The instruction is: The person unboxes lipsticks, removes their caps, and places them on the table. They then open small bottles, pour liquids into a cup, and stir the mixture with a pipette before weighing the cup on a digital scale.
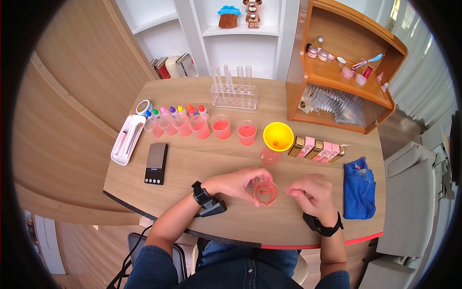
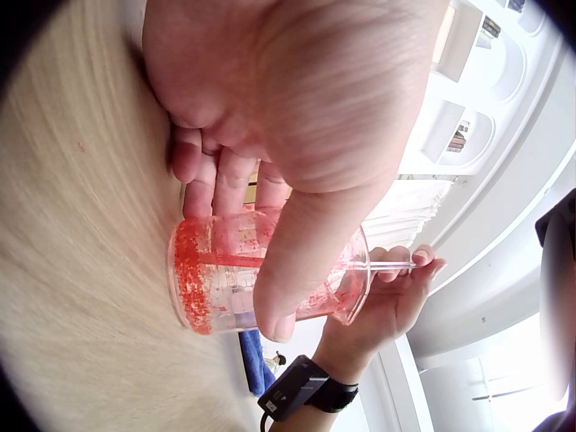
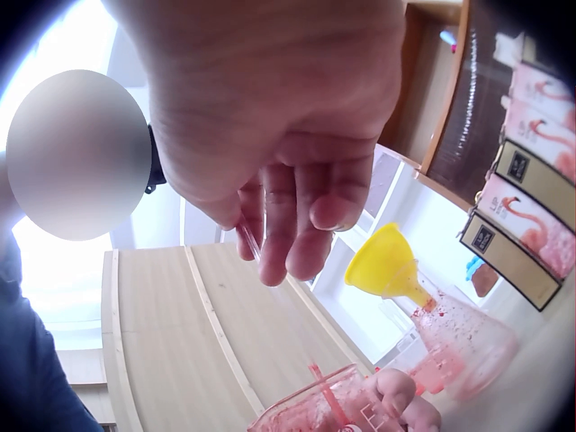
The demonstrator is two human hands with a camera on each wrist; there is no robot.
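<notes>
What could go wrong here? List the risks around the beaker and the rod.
1. The left hand grips the small beaker while the right hand pinches a glass rod dipped into it; hard stirring could tip it or splash red residue onto the table.
2. The thin rod might snap against the wall.
3. The funnel-topped flask behind could be knocked.

head looks down; wrist views close, sharing the beaker.
</notes>
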